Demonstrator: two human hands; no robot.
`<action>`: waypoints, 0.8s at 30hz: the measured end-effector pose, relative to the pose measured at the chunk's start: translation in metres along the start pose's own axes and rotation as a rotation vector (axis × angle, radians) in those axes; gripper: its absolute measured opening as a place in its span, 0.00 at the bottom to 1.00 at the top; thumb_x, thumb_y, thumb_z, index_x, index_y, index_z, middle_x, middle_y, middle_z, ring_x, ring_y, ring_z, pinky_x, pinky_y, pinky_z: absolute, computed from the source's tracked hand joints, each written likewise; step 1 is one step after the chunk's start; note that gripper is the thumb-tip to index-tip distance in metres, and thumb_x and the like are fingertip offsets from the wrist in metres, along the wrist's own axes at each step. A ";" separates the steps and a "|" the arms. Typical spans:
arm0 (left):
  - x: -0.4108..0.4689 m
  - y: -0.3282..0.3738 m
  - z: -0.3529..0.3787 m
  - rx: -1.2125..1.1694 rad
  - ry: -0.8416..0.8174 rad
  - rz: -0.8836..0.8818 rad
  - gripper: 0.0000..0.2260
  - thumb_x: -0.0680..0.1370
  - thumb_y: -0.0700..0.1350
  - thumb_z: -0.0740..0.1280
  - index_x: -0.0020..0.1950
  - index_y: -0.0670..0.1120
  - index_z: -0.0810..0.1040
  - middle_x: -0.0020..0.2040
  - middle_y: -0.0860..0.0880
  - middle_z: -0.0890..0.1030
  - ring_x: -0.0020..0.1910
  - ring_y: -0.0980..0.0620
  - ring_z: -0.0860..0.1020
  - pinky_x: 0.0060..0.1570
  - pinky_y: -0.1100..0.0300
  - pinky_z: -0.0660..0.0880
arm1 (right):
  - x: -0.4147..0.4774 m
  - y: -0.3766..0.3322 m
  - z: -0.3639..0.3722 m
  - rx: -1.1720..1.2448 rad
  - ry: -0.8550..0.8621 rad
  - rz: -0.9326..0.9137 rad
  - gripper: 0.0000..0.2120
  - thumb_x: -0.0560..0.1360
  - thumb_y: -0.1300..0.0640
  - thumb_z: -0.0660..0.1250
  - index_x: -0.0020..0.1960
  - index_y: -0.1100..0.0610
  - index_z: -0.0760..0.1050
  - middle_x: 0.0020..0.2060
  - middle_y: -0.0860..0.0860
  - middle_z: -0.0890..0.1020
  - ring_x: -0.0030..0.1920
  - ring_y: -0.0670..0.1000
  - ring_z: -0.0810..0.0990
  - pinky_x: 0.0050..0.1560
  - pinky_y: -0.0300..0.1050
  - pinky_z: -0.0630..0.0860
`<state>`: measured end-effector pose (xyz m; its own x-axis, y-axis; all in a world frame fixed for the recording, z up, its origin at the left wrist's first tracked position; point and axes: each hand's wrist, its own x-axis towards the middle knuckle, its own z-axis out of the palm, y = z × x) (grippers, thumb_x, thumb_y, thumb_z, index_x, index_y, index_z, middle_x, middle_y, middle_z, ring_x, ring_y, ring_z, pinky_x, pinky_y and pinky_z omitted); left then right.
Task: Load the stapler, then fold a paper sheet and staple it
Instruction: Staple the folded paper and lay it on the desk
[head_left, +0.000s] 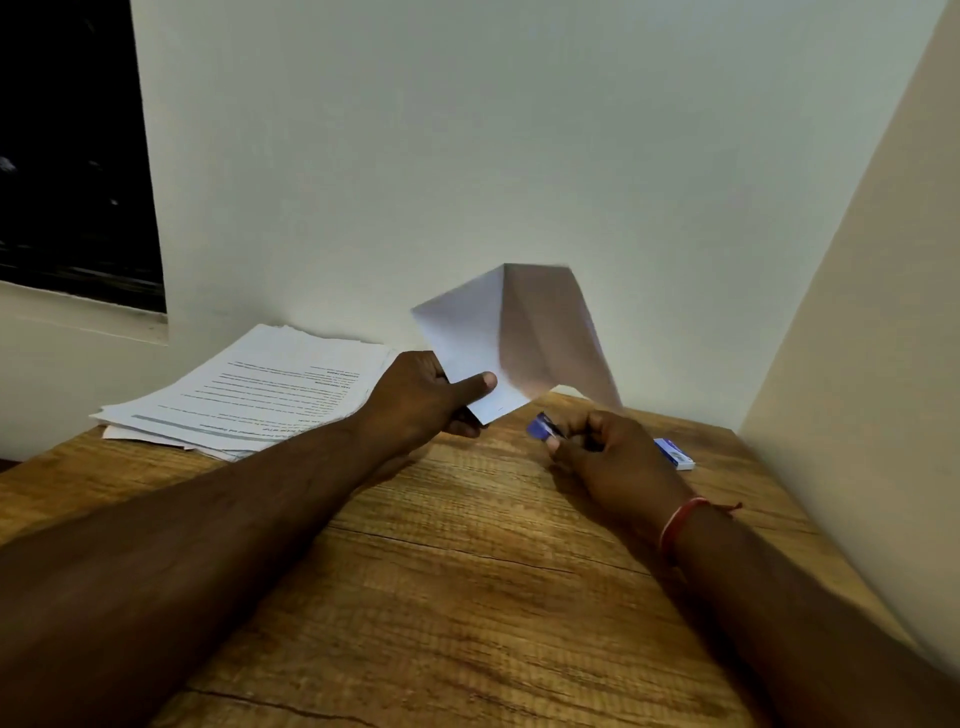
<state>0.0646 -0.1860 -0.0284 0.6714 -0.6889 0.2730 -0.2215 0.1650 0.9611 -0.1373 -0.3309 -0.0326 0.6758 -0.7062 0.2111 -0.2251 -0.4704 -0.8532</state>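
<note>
Paper up, stapler mostly hidden

The right hand (613, 457) wrapped around the blue stapler (540, 427), hiding most of it. The left hand (426, 397) pinched the folded paper (511, 332) above the worktop (467, 571).

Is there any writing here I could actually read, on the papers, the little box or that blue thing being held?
No text can be read.
Stack of papers: printed lines and bold headings, upside down to the camera and too small and blurred.
Small blue and white box: printing too small to make out.
Blue stapler in the right hand: no legible marking.
Folded sheet in the left hand: blank.
</note>
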 end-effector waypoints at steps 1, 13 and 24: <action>-0.001 0.000 0.001 -0.013 -0.028 -0.010 0.20 0.82 0.47 0.79 0.61 0.29 0.83 0.44 0.32 0.88 0.36 0.45 0.89 0.39 0.55 0.88 | 0.000 0.001 0.000 -0.118 0.014 -0.027 0.05 0.81 0.50 0.77 0.49 0.50 0.85 0.42 0.49 0.89 0.45 0.51 0.87 0.43 0.42 0.79; -0.002 -0.001 0.002 -0.111 -0.119 -0.171 0.13 0.83 0.45 0.77 0.63 0.38 0.84 0.40 0.44 0.87 0.35 0.49 0.84 0.37 0.54 0.84 | 0.006 0.001 -0.005 -0.216 0.236 -0.180 0.22 0.68 0.46 0.86 0.54 0.45 0.78 0.49 0.43 0.82 0.50 0.47 0.81 0.52 0.51 0.83; -0.004 0.002 0.001 -0.242 -0.313 -0.320 0.07 0.84 0.43 0.75 0.52 0.42 0.80 0.39 0.44 0.80 0.34 0.51 0.76 0.34 0.57 0.79 | 0.016 0.009 -0.012 -0.546 0.365 -0.707 0.06 0.77 0.51 0.80 0.52 0.42 0.87 0.64 0.40 0.83 0.70 0.51 0.73 0.66 0.56 0.65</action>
<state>0.0612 -0.1837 -0.0279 0.4266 -0.9040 -0.0272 0.1558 0.0438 0.9868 -0.1367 -0.3527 -0.0316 0.5410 -0.2425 0.8053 -0.2074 -0.9664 -0.1517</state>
